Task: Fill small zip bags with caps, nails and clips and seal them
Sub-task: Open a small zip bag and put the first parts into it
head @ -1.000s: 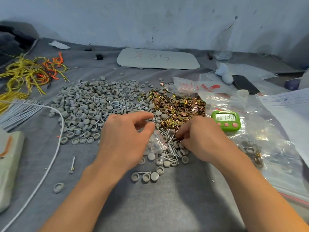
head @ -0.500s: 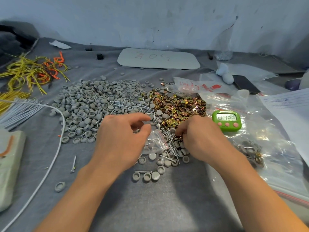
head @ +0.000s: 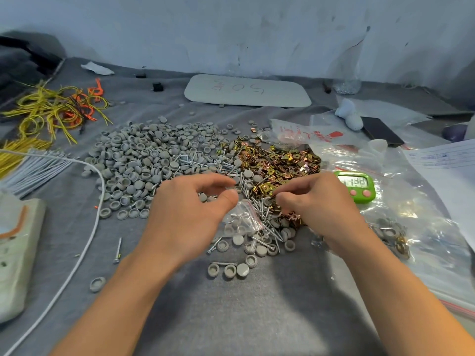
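A broad heap of grey caps [head: 144, 160] covers the grey cloth, with nails [head: 259, 209] mixed in at its right edge. Beside it lies a pile of gold clips [head: 277, 163]. My left hand [head: 187, 217] pinches the top of a small clear zip bag [head: 243, 219] with a red seal line; a few grey caps show inside it. My right hand [head: 318, 206] is just right of the bag, fingers curled, pinching clips at the near edge of the clip pile. Loose caps and nails lie around and below the bag.
A green timer [head: 356, 186] sits right of my right hand, on large clear bags [head: 424, 227]. A white board [head: 246, 91] lies at the back. Yellow and orange wires [head: 56, 109], white ties [head: 33, 168], a white cable [head: 84, 227] and a power strip [head: 15, 253] are on the left.
My right hand has crept a little toward the clip pile and its fingers have worked among the clips. My left hand keeps its pinch on the bag, almost still.
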Demonstrator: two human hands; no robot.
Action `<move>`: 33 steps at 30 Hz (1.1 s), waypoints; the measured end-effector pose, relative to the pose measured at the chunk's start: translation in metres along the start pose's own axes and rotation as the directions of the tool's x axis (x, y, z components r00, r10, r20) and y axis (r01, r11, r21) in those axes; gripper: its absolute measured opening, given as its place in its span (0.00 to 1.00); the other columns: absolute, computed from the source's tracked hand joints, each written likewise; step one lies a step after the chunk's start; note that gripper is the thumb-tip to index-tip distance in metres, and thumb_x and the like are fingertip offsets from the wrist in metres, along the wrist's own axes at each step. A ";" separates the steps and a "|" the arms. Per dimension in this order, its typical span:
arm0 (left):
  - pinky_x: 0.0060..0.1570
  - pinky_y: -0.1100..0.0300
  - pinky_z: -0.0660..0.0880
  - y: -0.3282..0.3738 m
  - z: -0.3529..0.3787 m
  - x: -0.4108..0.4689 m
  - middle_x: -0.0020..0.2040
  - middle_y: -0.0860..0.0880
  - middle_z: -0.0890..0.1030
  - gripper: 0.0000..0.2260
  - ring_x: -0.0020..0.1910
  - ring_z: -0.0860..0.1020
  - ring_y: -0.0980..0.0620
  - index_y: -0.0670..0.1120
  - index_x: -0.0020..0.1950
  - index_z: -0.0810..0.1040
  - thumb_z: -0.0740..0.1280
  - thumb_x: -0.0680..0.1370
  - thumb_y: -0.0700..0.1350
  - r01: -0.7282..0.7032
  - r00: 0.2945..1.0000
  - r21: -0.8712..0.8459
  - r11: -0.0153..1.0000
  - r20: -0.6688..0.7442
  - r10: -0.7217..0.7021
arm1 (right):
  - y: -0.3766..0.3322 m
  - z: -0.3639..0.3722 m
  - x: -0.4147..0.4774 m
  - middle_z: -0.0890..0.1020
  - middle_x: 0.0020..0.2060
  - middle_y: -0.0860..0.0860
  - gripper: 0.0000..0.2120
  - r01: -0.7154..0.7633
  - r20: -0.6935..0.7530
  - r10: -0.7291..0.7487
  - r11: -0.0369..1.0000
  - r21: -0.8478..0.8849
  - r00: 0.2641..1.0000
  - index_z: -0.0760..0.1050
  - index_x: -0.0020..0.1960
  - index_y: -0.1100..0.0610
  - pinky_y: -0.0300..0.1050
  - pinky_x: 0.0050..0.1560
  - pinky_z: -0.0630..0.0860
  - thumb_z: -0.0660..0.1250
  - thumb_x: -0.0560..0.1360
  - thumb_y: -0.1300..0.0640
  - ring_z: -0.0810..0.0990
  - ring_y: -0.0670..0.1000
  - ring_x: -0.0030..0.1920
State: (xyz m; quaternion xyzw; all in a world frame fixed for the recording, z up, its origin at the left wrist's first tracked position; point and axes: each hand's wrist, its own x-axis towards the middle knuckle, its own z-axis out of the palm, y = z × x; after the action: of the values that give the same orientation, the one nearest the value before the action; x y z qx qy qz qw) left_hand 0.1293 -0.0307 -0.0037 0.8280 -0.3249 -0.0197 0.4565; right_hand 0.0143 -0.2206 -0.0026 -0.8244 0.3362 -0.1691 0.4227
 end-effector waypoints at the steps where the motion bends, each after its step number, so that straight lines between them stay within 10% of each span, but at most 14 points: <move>1: 0.47 0.76 0.63 0.000 0.000 0.000 0.45 0.75 0.80 0.06 0.51 0.74 0.79 0.64 0.51 0.85 0.72 0.74 0.58 -0.001 1.000 0.012 1.000 -0.001 0.001 | -0.001 0.000 -0.001 0.86 0.32 0.46 0.08 -0.027 0.023 0.025 0.997 0.070 0.999 0.87 0.39 0.48 0.45 0.41 0.82 0.76 0.72 0.60 0.86 0.46 0.36; 8: 0.49 0.75 0.67 0.007 0.007 -0.004 0.43 0.72 0.82 0.07 0.50 0.77 0.76 0.66 0.49 0.85 0.73 0.72 0.60 -0.042 0.999 0.064 0.997 0.007 0.042 | -0.007 -0.001 -0.004 0.87 0.38 0.60 0.03 -0.184 0.177 0.108 0.848 0.497 0.978 0.86 0.45 0.61 0.36 0.33 0.79 0.74 0.76 0.66 0.86 0.50 0.35; 13: 0.68 0.50 0.70 0.007 0.004 -0.004 0.69 0.67 0.73 0.43 0.68 0.71 0.58 0.74 0.73 0.63 0.64 0.58 0.79 -0.067 0.956 0.309 0.949 0.292 -0.027 | -0.010 -0.002 -0.003 0.86 0.38 0.58 0.05 -0.309 0.358 0.064 0.658 0.687 0.932 0.84 0.47 0.63 0.35 0.31 0.78 0.69 0.79 0.66 0.83 0.49 0.33; 17: 0.67 0.52 0.70 0.000 0.006 -0.005 0.67 0.65 0.73 0.51 0.63 0.71 0.56 0.71 0.78 0.48 0.71 0.60 0.71 -0.096 0.917 0.409 0.907 0.391 -0.080 | -0.010 -0.004 -0.002 0.83 0.36 0.58 0.07 -0.352 0.451 -0.016 0.601 0.718 0.892 0.83 0.49 0.65 0.35 0.31 0.77 0.69 0.72 0.63 0.80 0.48 0.32; 23: 0.51 0.62 0.74 -0.009 0.011 0.000 0.54 0.66 0.73 0.46 0.52 0.77 0.61 0.67 0.77 0.61 0.82 0.65 0.51 0.002 0.962 0.256 0.967 0.262 -0.071 | -0.010 0.006 -0.004 0.85 0.34 0.56 0.12 -0.165 0.307 -0.007 0.831 0.532 0.952 0.87 0.40 0.57 0.37 0.32 0.75 0.70 0.78 0.67 0.78 0.49 0.31; 33: 0.46 0.73 0.73 -0.010 0.009 -0.004 0.55 0.65 0.80 0.39 0.53 0.78 0.69 0.67 0.70 0.70 0.76 0.60 0.56 -0.029 0.987 -0.033 0.999 0.158 0.034 | -0.041 0.047 -0.012 0.87 0.35 0.46 0.04 0.117 0.225 -0.164 0.972 0.206 0.960 0.89 0.43 0.49 0.55 0.50 0.85 0.77 0.74 0.57 0.87 0.49 0.40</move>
State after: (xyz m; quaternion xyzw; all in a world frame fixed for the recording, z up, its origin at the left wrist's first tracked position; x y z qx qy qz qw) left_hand 0.1286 -0.0320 -0.0179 0.8114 -0.3730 -0.0835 0.4422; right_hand 0.0487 -0.1677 0.0036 -0.8165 0.2051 -0.1290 0.5241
